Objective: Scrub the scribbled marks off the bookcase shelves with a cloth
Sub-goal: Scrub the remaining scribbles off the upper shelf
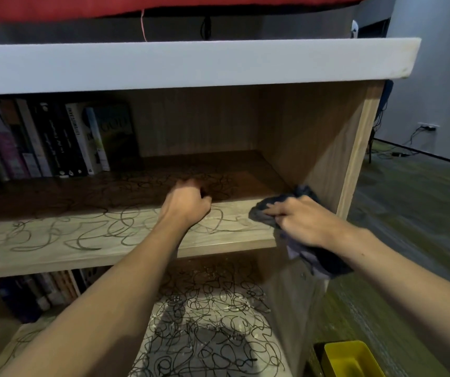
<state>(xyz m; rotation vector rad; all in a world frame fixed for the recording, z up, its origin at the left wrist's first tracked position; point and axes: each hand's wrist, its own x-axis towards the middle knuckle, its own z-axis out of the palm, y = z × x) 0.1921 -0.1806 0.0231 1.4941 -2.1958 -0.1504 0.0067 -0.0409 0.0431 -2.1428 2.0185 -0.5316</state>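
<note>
Lower shelf [213, 322] nearest, thick with scribbles. Right hand [297, 221] bunches cloth [264, 210] at upper shelf's [109, 235] right end; left hand [185, 204] fisted, empty. Cloth soft, light, floppy; best wadded in palm.

A person's right hand [297, 223] presses a dark cloth [266, 212] onto the right end of a scribbled wooden shelf [95, 240], part of the cloth hanging below the shelf edge. The left hand [187, 204] rests curled on the shelf, holding nothing. Books [55, 140] stand at the back left. A lower shelf [213, 322] is scribbled too.
</note>
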